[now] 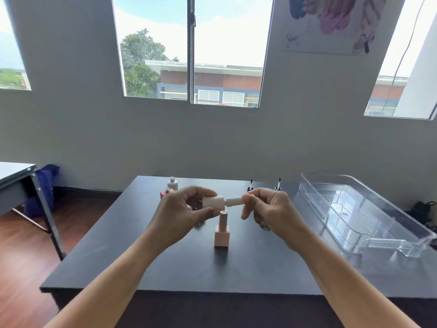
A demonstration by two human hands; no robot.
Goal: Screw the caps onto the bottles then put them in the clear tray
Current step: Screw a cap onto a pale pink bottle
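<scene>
Bottle pinched in left hand, long axis horizontal, neck toward 3 o'clock. Cap gripped by right hand, coaxial, partly seated. Tray nearer right hand.

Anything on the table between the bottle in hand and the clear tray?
Nothing visible. The held bottle is above the table, and the surface across to the tray on the right is bare. The two brush caps stand farther back, off that line.
</scene>
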